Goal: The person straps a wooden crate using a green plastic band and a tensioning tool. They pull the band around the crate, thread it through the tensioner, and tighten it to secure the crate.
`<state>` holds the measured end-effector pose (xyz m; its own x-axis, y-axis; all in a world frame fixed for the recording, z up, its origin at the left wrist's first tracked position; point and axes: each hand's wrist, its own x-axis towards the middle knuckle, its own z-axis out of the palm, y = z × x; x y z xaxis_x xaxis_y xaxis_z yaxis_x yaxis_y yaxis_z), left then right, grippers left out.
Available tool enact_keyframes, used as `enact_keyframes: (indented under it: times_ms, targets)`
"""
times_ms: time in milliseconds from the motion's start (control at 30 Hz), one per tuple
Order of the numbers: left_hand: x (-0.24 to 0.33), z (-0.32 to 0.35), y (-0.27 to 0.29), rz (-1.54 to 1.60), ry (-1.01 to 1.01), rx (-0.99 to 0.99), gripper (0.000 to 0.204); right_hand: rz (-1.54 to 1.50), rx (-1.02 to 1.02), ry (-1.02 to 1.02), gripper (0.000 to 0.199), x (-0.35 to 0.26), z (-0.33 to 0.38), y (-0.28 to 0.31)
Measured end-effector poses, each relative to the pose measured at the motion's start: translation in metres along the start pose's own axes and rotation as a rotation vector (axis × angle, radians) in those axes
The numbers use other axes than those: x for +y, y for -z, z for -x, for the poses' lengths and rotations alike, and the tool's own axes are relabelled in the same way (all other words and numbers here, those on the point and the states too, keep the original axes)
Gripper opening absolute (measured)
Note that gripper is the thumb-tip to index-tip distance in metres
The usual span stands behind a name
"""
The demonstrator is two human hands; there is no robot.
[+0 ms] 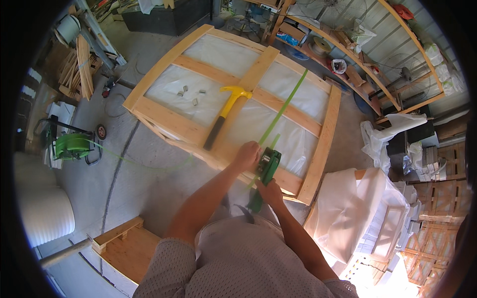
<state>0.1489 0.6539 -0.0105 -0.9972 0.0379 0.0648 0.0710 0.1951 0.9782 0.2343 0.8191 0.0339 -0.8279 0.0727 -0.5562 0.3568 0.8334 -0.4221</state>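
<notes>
A wooden crate [198, 130] with plastic sheeting between its slats stands in front of me. Across its right part runs a green strap [289, 94], down to a green strapping tool [269, 166] at the near edge. My right hand [271, 192] is wrapped round the tool's handle. Beside the tool's left side, my left hand [247, 156] has its fingers closed on the strap; the fingertips are partly hidden. A yellow claw hammer [229, 108] with a black grip lies on the middle slats. Several small metal strapping seals [195, 102] rest on the sheeting left of it.
At the left stands a strap dispenser [73, 146] with a green reel, its strap trailing over the floor toward the crate. A foam roll [47, 206] and a wooden pallet [130, 248] are nearer. A wrapped stack [343, 208] stands right; shelves [343, 74] line the far right.
</notes>
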Motion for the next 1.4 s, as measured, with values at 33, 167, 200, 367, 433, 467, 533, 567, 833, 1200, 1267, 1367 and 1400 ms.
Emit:
enact_keyframes:
  times_ms: [33, 167, 200, 367, 433, 467, 533, 567, 833, 1200, 1267, 1367, 1400]
  targets:
    - [-0.001, -0.001, 0.005, -0.068, -0.121, 0.013, 0.010, 0.019, 0.022, -0.007, 0.067, 0.000, -0.002, -0.007]
    - [0.008, -0.003, 0.019, 0.188, 0.180, -0.012, 0.032, -0.128, 0.084, -0.020, 0.061, 0.010, -0.015, -0.022]
    - [0.010, -0.004, 0.024, 0.355, 0.391, -0.049, 0.033, -0.145, 0.093, -0.023, 0.059, 0.012, -0.017, -0.025]
    - [0.008, -0.003, 0.046, -0.021, 0.000, -0.066, 0.020, -0.170, 0.137, -0.002, 0.054, 0.019, -0.023, -0.033]
    - [0.001, -0.004, 0.049, -0.063, -0.036, -0.072, 0.014, -0.180, 0.141, 0.029, 0.052, 0.019, -0.024, -0.033]
    - [-0.002, -0.003, 0.050, -0.040, 0.006, -0.087, 0.013, -0.222, 0.125, 0.036, 0.052, 0.018, -0.024, -0.033]
    - [-0.009, 0.000, 0.049, -0.029, -0.005, -0.084, 0.019, -0.293, 0.115, 0.016, 0.051, 0.018, -0.023, -0.031]
    - [-0.013, 0.004, 0.048, -0.043, -0.061, -0.065, 0.025, -0.297, 0.106, 0.018, 0.051, 0.017, -0.022, -0.031]
    - [-0.049, 0.043, 0.011, -0.214, -0.167, 0.057, 0.032, -0.302, 0.099, 0.069, 0.055, 0.022, -0.033, -0.026]
    - [-0.097, 0.075, 0.012, -0.422, 0.012, -0.063, 0.028, -0.304, -0.071, 0.134, 0.046, 0.019, -0.032, -0.009]
    - [-0.092, 0.076, 0.011, -0.508, -0.046, -0.023, 0.027, -0.368, -0.113, 0.038, 0.051, 0.015, -0.024, -0.005]
    - [-0.086, 0.076, 0.008, -0.672, -0.177, 0.020, 0.021, -0.403, -0.110, 0.019, 0.051, 0.012, -0.021, -0.004]
    - [-0.085, 0.076, 0.008, -0.747, -0.239, 0.027, 0.018, -0.395, -0.097, 0.033, 0.051, 0.012, -0.023, -0.006]
